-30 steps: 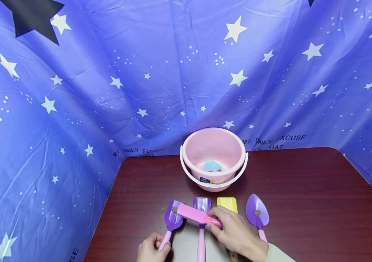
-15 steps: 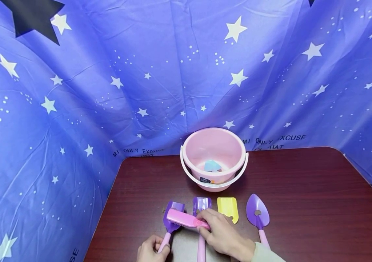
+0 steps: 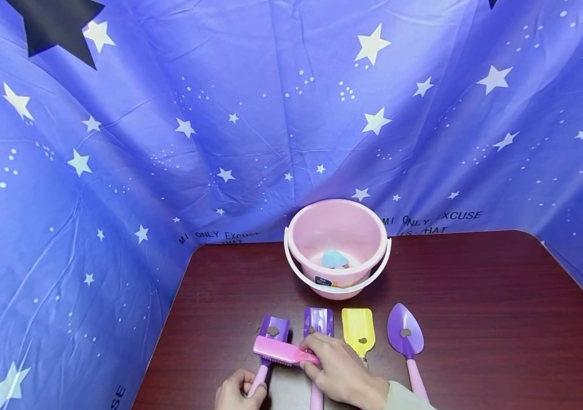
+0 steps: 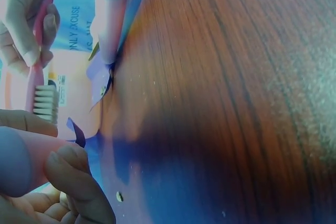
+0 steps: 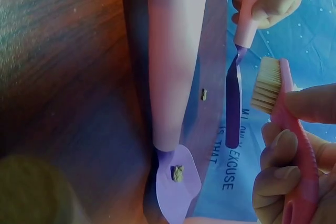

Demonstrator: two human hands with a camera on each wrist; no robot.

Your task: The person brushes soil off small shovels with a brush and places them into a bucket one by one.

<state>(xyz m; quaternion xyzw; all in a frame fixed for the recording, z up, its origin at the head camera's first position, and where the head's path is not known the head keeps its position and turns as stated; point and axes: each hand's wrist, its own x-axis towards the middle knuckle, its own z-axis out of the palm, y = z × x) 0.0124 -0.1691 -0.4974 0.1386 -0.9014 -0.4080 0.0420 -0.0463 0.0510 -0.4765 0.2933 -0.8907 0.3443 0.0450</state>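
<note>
The pink plastic brush with pale bristles (image 3: 277, 349) has slid toward the person over the last second, from the front of the purple, square-ended shovel with a pink handle (image 3: 283, 326) down to where its blade meets the neck. That uncovers a small brown crumb-like lump (image 3: 273, 330) on the blade, so the sweep seems not to have cleared it, and I judge that part of the work unfinished. In the right wrist view the bristles look apart from the blade, facing it closely.

The right hand (image 3: 339, 370) has shifted left with the brush, its fingers wrapped around the brush handle. The left hand (image 3: 241, 391) has stayed nearly put, fingers clamped on the shovel's pink handle.

The right hand's move also leaves the yellow square-ended shovel (image 3: 358, 320) in fuller sight, with its own brown bit. A second purple square-ended shovel (image 3: 319, 316) lies partly under that hand, and a purple pointed spade (image 3: 398, 322) lies at the far right of the row; both carry brown bits. Behind them on the dark reddish wooden desk (image 3: 476, 313), the pale pink plastic bucket with a white handle (image 3: 317, 230) is unmoved.
</note>
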